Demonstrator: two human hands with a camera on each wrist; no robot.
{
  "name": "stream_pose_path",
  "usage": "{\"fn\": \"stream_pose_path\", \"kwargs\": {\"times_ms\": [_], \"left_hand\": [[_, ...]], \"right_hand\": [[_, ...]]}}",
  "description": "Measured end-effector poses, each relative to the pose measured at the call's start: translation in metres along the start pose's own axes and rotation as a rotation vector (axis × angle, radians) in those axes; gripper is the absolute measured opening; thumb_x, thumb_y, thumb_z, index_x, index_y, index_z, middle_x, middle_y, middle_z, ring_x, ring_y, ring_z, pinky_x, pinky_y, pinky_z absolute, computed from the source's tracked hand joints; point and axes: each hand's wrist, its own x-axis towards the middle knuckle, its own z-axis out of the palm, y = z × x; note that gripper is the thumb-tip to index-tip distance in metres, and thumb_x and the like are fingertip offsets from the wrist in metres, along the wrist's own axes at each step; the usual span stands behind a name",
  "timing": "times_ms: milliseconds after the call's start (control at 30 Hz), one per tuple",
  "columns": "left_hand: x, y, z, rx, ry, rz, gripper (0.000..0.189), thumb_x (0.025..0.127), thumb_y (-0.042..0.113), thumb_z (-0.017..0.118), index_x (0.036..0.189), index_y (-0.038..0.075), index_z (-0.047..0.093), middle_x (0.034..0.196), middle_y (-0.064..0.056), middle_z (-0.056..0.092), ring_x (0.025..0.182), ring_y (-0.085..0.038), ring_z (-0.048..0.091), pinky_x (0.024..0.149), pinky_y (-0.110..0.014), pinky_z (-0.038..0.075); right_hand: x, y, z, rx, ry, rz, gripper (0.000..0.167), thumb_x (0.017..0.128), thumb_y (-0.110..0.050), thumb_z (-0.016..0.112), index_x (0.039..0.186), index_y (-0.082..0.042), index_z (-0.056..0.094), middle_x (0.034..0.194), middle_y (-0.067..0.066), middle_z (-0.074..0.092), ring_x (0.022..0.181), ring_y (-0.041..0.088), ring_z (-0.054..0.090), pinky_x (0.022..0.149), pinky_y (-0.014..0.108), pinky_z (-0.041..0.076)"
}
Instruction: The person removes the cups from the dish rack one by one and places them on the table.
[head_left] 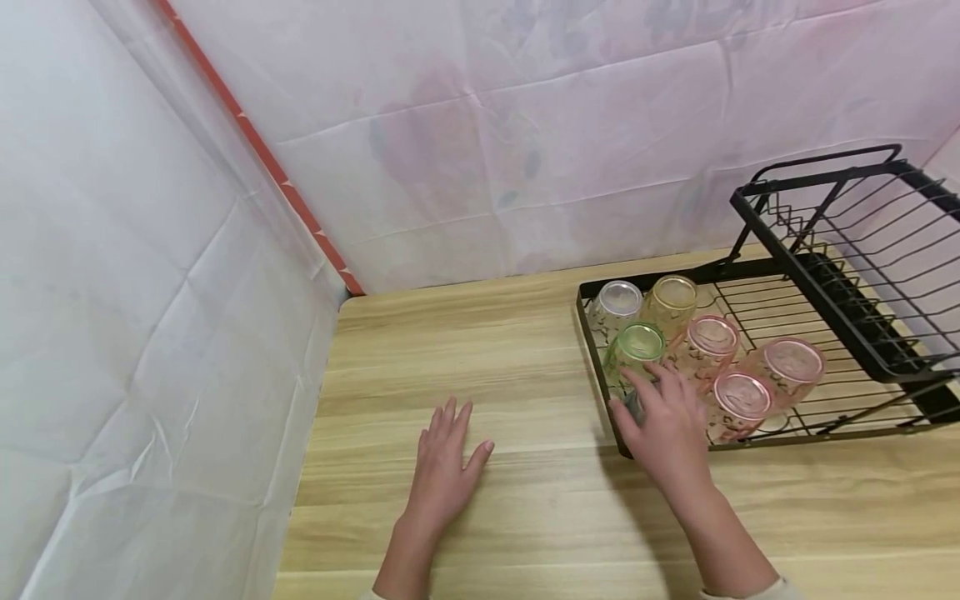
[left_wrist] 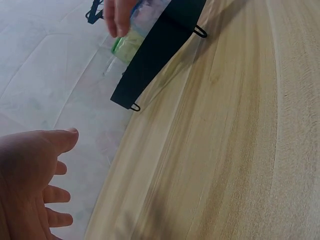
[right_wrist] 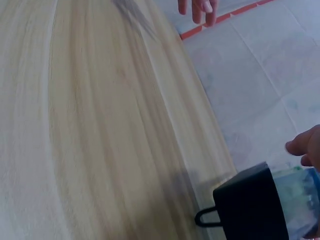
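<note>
**Wood-grained tabletop [head_left: 540, 517] and creased sheeting [head_left: 450, 167] – one glass half hidden**

In the head view, seven tinted, patterned glasses are held in a black wire rack [head_left: 825, 302], cut off at the right. The bluish glass [head_left: 634, 407], at the tray's near-left corner, is mostly covered by the right hand [head_left: 667, 421]. Its fingers and thumb are spread apart; whether the glass is touched cannot be told. Nothing is held by the left hand [head_left: 441, 471], its fingers extended and its thumb apart.

In the left wrist view, the left hand is cropped by the frame's edge. The rack's flat wall is seen with wire-loop feet; a green glass [left_wrist: 131, 45] is partly hidden behind it.

In the right wrist view, the bluish glass – smooth and translucent – is cut off at the edge, as is the right hand, with its thumb extended above.
</note>
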Motion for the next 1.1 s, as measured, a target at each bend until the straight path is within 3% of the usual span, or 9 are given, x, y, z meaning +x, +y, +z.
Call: {"fn": "stream_pose_path", "kwargs": {"times_ms": [133, 267, 633, 767, 900, 1100], "left_hand": [[-0.001, 0.000, 0.001, -0.005, -0.001, 0.006, 0.063, 0.097, 0.043, 0.058, 0.150, 0.014, 0.041, 0.159, -0.014, 0.032, 0.147, -0.040, 0.025, 0.115, -0.064, 0.022], [-0.002, -0.001, 0.003, -0.023, -0.003, 0.015, 0.061, 0.097, 0.042, 0.059, 0.148, 0.014, 0.044, 0.157, -0.015, 0.034, 0.146, -0.040, 0.027, 0.115, -0.063, 0.023], [0.000, 0.000, 0.005, -0.166, -0.048, 0.026, 0.060, 0.097, 0.046, 0.056, 0.148, 0.016, 0.044, 0.156, -0.014, 0.036, 0.145, -0.038, 0.030, 0.114, -0.061, 0.028], [0.001, 0.000, 0.006, -0.172, -0.050, 0.021, 0.059, 0.097, 0.045, 0.057, 0.148, 0.017, 0.045, 0.156, -0.012, 0.037, 0.145, -0.037, 0.031, 0.113, -0.060, 0.030], [0.001, 0.001, 0.007, -0.178, -0.054, 0.017, 0.059, 0.097, 0.043, 0.058, 0.148, 0.016, 0.045, 0.156, -0.012, 0.037, 0.145, -0.037, 0.032, 0.113, -0.060, 0.030], [0.001, 0.002, 0.007, -0.185, -0.054, 0.011, 0.058, 0.097, 0.040, 0.059, 0.148, 0.017, 0.045, 0.156, -0.012, 0.038, 0.144, -0.036, 0.033, 0.112, -0.060, 0.032]], "right_hand": [[-0.002, 0.007, -0.003, 0.024, -0.034, 0.022, 0.045, 0.075, -0.010, 0.082, 0.115, -0.001, 0.066, 0.127, 0.027, 0.054, 0.120, 0.049, 0.044, 0.095, 0.069, 0.034], [-0.002, 0.011, -0.003, 0.057, -0.015, 0.006, 0.043, 0.072, -0.008, 0.084, 0.111, -0.001, 0.068, 0.122, 0.028, 0.055, 0.114, 0.050, 0.047, 0.096, 0.064, 0.035], [-0.001, 0.014, -0.009, 0.092, 0.160, -0.066, 0.039, 0.068, -0.009, 0.085, 0.104, -0.001, 0.072, 0.110, 0.022, 0.063, 0.103, 0.042, 0.056, 0.088, 0.050, 0.042], [0.000, 0.014, -0.012, 0.111, 0.213, -0.053, 0.037, 0.069, -0.014, 0.084, 0.102, -0.001, 0.073, 0.109, 0.021, 0.064, 0.102, 0.041, 0.057, 0.093, 0.029, 0.042], [0.002, 0.014, -0.013, 0.169, 0.279, -0.055, 0.037, 0.070, -0.016, 0.082, 0.102, 0.001, 0.073, 0.107, 0.023, 0.064, 0.102, 0.041, 0.057, 0.098, 0.006, 0.029], [0.003, 0.011, -0.013, 0.259, 0.336, -0.043, 0.041, 0.065, -0.012, 0.084, 0.103, 0.001, 0.073, 0.108, 0.021, 0.065, 0.103, 0.034, 0.057, 0.100, 0.007, 0.032]]}}
